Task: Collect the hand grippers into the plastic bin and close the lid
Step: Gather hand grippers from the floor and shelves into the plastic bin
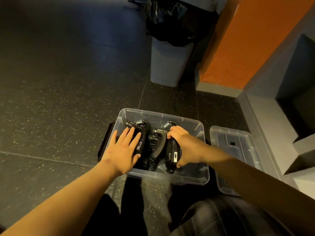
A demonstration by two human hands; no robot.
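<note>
The left hand [123, 149] lies flat, fingers straight, on a hand gripper [144, 129] inside the clear plastic bin [163, 178], the right hand [185, 145] curls round a second hand gripper [172, 151] there, and the lid [238, 147] lies just beside.

The right hand [186, 147] curls round 1 hand gripper [173, 155], fingertips [169, 135] at its far end, thumb at its near end. Left of that grip, the left hand [125, 149] lies flat, fingers straight.
</note>
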